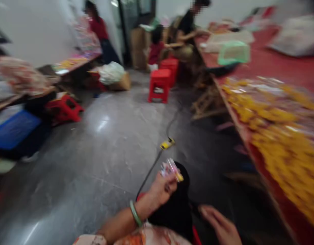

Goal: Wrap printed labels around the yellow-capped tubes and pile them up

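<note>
My left hand (165, 188), with a pale green bangle (135, 213) on its wrist, is closed on a small clear plastic packet (171, 166). Some yellow and pinkish colour shows through the packet, but blur hides what is inside. The hand is over my dark-clad knee (181, 200). At the lower right is my right hand (220, 223), apart from the left, its fingers stretched forward beside the knee. Nothing shows in it, though its near part leaves the frame.
A red-topped table (264, 64) on the right bears a heap of yellow packets (281, 143) and a green basket (234, 52). A yellow power strip (167, 144) with a cable lies on the floor. Red stools (159, 83), a blue crate (16, 129) and several people are farther off.
</note>
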### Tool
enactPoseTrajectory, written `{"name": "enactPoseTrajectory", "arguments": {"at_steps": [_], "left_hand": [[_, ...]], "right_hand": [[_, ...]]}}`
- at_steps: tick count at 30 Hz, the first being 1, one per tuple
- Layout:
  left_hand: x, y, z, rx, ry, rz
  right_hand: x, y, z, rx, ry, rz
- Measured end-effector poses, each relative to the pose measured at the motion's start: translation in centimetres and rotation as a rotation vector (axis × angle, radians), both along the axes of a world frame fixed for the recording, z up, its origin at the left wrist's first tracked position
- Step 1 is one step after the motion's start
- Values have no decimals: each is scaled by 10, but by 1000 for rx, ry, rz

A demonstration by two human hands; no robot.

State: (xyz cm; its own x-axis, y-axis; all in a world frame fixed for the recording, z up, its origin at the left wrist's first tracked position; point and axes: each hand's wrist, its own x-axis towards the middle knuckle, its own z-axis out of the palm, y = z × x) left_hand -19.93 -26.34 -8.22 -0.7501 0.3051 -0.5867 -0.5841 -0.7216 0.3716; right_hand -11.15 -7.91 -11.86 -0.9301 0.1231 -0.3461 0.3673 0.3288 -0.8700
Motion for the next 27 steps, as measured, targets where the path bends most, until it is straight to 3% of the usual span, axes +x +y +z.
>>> {"name": "enactPoseTrajectory", "arguments": {"at_steps": [2,5,8,10,16,21,27], "left_hand": [[-7,11,28,-66,224,-93],[-12,33,61,-62,443,-230],[-3,50,77,-55,505,-292],[8,58,79,-61,516,-335],[32,75,76,-97,553,-445],[45,88,74,-94,566,-540],[57,101,72,-77,548,-618]], "right_hand": [[15,15,26,-76,187,-203],[21,25,69,-184,524,-382],[27,23,101,-210,728,-434],[38,18,112,-210,776,-444],[70,11,120,-8,809,-473],[71,15,123,167,891,-543],[68,20,117,410,1083,-473]]}}
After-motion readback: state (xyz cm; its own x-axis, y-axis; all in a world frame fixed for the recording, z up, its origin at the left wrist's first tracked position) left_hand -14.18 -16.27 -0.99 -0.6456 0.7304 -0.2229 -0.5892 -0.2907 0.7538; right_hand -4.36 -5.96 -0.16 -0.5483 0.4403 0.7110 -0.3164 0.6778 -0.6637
